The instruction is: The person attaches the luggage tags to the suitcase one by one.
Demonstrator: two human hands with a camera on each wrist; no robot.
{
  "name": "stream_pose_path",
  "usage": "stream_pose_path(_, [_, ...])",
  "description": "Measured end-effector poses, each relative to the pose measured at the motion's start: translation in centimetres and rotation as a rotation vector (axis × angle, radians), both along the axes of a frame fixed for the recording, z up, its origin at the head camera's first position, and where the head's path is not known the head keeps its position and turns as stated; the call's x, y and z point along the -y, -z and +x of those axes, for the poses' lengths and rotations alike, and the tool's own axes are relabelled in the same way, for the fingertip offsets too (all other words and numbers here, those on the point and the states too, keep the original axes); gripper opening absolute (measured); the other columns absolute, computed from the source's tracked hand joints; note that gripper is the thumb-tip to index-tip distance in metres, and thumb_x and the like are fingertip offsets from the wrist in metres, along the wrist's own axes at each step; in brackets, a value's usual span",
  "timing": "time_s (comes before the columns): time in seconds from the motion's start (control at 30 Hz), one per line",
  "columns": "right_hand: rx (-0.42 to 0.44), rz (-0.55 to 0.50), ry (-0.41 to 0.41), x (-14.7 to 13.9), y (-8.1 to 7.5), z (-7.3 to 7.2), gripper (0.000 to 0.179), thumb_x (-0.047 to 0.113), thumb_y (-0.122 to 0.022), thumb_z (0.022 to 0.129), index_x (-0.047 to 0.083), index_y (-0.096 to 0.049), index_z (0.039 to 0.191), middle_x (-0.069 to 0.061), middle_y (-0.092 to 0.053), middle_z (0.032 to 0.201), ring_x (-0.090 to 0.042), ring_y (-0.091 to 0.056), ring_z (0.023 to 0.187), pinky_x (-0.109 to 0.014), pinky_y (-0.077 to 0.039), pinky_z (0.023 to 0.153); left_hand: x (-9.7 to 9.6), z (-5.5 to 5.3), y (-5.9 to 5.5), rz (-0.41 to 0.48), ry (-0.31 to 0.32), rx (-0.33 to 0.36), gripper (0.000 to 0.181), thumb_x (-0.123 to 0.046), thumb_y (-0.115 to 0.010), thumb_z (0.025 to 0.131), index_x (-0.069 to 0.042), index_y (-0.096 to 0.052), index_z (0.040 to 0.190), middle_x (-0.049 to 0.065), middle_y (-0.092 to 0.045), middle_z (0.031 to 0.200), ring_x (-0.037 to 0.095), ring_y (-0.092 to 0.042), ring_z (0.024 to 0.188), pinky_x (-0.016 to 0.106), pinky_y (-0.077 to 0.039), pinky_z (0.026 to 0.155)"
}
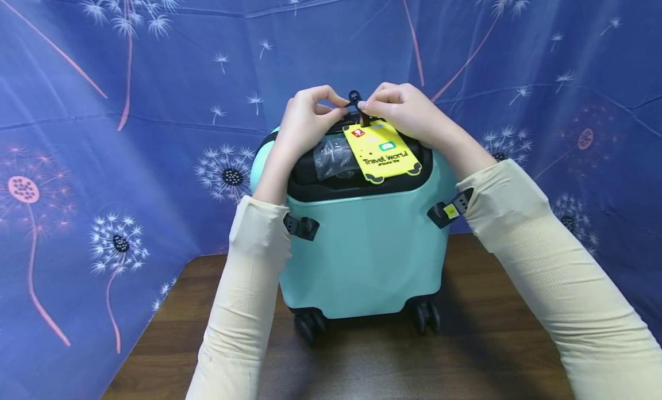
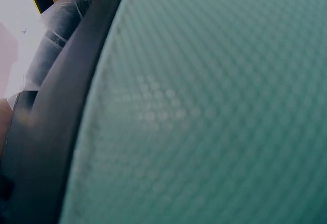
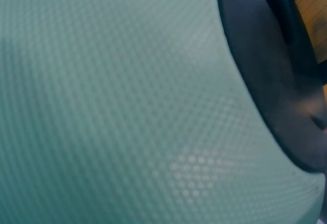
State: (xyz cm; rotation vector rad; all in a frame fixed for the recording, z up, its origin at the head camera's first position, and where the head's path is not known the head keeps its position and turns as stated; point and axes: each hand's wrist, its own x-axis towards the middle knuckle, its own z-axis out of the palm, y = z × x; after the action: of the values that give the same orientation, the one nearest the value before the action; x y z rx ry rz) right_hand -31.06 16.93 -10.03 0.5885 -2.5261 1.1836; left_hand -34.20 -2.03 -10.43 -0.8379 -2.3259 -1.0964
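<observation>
A turquoise suitcase [image 1: 362, 250] stands upright on its black wheels. On its black top panel lies a yellow luggage tag [image 1: 385, 153] printed "Travel World", its black strap [image 1: 354, 96] rising in a loop above the suitcase. My left hand [image 1: 306, 119] pinches the strap from the left between thumb and forefinger. From the other side, the thumb and forefinger of my right hand [image 1: 405, 108] pinch it close to the buckle end. Both wrist views are filled mostly by the dotted turquoise shell [image 2: 204, 106], with the hands largely out of sight.
Clear plastic wrap [image 1: 333, 157] covers part of the handle at the suitcase top, left of the tag. Beneath the wheels is a dark wooden table [image 1: 362, 360]. A blue cloth [image 1: 320, 49] with a dandelion pattern hangs close behind and at the sides.
</observation>
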Motion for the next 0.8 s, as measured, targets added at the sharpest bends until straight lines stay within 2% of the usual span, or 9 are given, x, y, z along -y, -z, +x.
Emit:
stream_pose_path(0.17, [-0.011, 0.005, 0.02, -0.04, 0.05, 0.01, 0.039, 0.039, -0.05, 0.096, 0.005, -0.066, 0.109, 0.003, -0.052, 0.103, -0.013, -0.045, 0.095, -0.026, -0.039, 0.08, -0.07, 0.05, 0.0, -0.005, -0.001, 0.007, 0.018, -0.021, -0.066, 0.088, -0.013, -0.071, 0.104, 0.002, -0.067, 0.115, 0.01, -0.068, 0.093, 0.022, -0.05, 0.08])
stream_pose_path(0.27, [-0.038, -0.011, 0.023, 0.0, 0.21, -0.07, 0.035, 0.037, -0.051, 0.095, 0.007, -0.064, 0.109, 0.0, -0.053, 0.102, -0.013, -0.047, 0.09, -0.025, -0.039, 0.076, -0.03, 0.06, -0.03, -0.009, -0.005, 0.005, 0.018, -0.022, -0.066, 0.088, -0.014, -0.071, 0.104, 0.001, -0.068, 0.113, 0.01, -0.069, 0.092, 0.021, -0.049, 0.078])
stream_pose_path(0.4, [-0.123, -0.064, 0.006, -0.01, 0.47, -0.26, 0.025, 0.032, -0.056, 0.093, 0.013, -0.053, 0.109, 0.001, -0.051, 0.097, -0.015, -0.049, 0.08, -0.026, -0.038, 0.073, -0.03, 0.06, -0.06, -0.014, -0.007, 0.007, 0.018, -0.022, -0.066, 0.088, -0.016, -0.072, 0.105, 0.002, -0.069, 0.11, 0.01, -0.069, 0.089, 0.02, -0.047, 0.073])
stream_pose_path(0.57, [-0.225, -0.071, -0.031, -0.14, 0.64, -0.42, 0.031, 0.027, -0.059, 0.092, 0.017, -0.05, 0.12, 0.004, -0.051, 0.096, -0.016, -0.052, 0.078, -0.027, -0.038, 0.072, -0.04, 0.1, -0.02, -0.021, -0.006, 0.005, 0.019, -0.023, -0.066, 0.089, -0.016, -0.072, 0.105, 0.002, -0.07, 0.11, 0.01, -0.069, 0.088, 0.019, -0.046, 0.072])
stream_pose_path(0.8, [-0.191, -0.07, -0.017, -0.3, 0.59, -0.3, 0.036, 0.029, -0.06, 0.091, 0.016, -0.058, 0.125, 0.003, -0.052, 0.099, -0.013, -0.052, 0.08, -0.022, -0.041, 0.068, -0.06, 0.13, -0.04, -0.027, -0.019, 0.003, 0.019, -0.024, -0.065, 0.089, -0.017, -0.072, 0.106, 0.0, -0.068, 0.113, 0.01, -0.069, 0.09, 0.02, -0.048, 0.076])
